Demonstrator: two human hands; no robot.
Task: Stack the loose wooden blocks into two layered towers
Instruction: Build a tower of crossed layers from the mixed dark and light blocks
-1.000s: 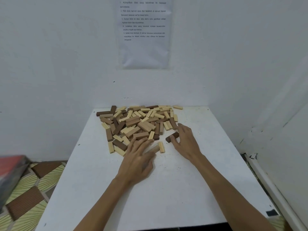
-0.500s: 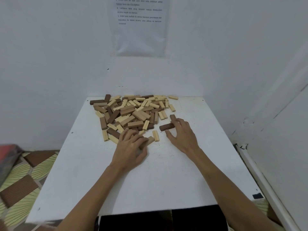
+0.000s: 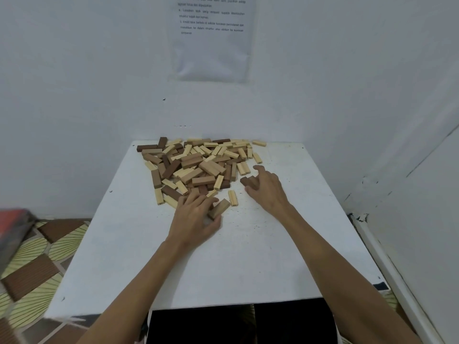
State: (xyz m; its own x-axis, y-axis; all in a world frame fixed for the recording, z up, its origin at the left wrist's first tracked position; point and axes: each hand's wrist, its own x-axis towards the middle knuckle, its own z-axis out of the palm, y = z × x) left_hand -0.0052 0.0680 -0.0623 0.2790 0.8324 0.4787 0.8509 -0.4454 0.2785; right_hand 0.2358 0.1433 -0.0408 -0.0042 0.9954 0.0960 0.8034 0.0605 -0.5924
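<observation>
A heap of loose wooden blocks (image 3: 198, 165), pale, mid-brown and dark, covers the far half of the white table (image 3: 248, 256). My left hand (image 3: 196, 217) rests at the heap's near edge, its fingers curled around a mid-brown block (image 3: 219, 208) that sticks out to the right. My right hand (image 3: 269, 188) lies palm down to the right of the heap, fingers closed over two dark brown blocks (image 3: 248, 182). A single pale block (image 3: 232, 197) lies between the two hands. No tower stands anywhere on the table.
White walls close in behind and to the right of the table, and a printed sheet (image 3: 213, 38) hangs on the back wall. Patterned floor mats (image 3: 37, 264) and a red object (image 3: 12, 219) are at the left. Bare tabletop lies near me.
My left hand has closed on a mid-brown block and drawn it toward me. My right hand has gathered the dark blocks under its fingers. The camera has tilted down slightly.
</observation>
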